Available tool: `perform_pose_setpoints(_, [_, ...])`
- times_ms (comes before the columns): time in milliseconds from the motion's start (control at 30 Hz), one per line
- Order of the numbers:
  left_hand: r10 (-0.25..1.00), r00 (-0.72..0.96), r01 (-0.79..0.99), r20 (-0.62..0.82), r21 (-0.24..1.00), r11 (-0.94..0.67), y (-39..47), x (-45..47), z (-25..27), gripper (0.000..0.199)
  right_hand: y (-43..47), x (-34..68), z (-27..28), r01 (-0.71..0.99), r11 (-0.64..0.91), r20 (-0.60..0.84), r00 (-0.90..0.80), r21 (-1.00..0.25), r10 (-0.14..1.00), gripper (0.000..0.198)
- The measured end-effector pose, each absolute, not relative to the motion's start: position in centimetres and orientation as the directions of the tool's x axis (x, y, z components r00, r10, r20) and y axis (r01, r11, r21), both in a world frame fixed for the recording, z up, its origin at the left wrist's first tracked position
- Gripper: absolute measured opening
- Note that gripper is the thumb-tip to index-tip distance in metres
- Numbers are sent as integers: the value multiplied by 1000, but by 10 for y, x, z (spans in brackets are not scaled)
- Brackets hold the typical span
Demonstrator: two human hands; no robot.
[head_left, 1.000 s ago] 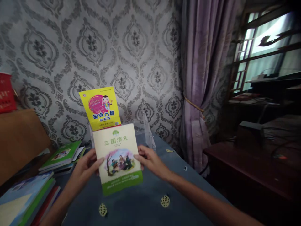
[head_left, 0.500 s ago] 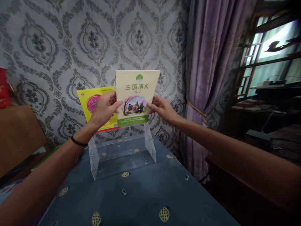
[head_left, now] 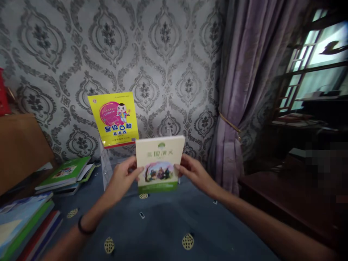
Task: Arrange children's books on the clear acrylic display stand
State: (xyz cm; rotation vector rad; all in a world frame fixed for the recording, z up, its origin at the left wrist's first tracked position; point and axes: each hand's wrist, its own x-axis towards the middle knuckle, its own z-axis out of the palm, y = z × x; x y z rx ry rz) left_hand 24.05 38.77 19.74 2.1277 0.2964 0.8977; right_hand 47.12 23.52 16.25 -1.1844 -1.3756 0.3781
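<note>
A cream and green book with a picture of seated people under a pink tree is held upright, cover facing me. My left hand grips its left edge, thumb on the cover. On the opposite edge, my right hand pinches it the same way. Behind the book stands a clear plastic book stand, mostly hidden by the book and my hands. A yellow workbook with a cartoon figure leans on the stand's upper left part.
A dark blue patterned cloth covers the table. Stacked books and a green book lie at the left, near a cardboard box. Patterned wallpaper is behind the stand; a purple curtain hangs at the right.
Both hands have brought the cream book down from the stand's upper level to in front of its lower part. The yellow workbook stays on the stand, its cover now unobstructed.
</note>
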Motion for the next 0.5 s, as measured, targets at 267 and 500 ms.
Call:
perform_pose_setpoints(267, [622, 674, 64, 398, 807, -586, 384, 229, 114, 43, 226, 442, 100, 530, 305, 518, 315, -791, 795, 27])
perform_pose_setpoints(500, [610, 614, 16, 500, 765, -644, 385, 241, 132, 42, 241, 436, 120, 593, 262, 575, 429, -761, 697, 27])
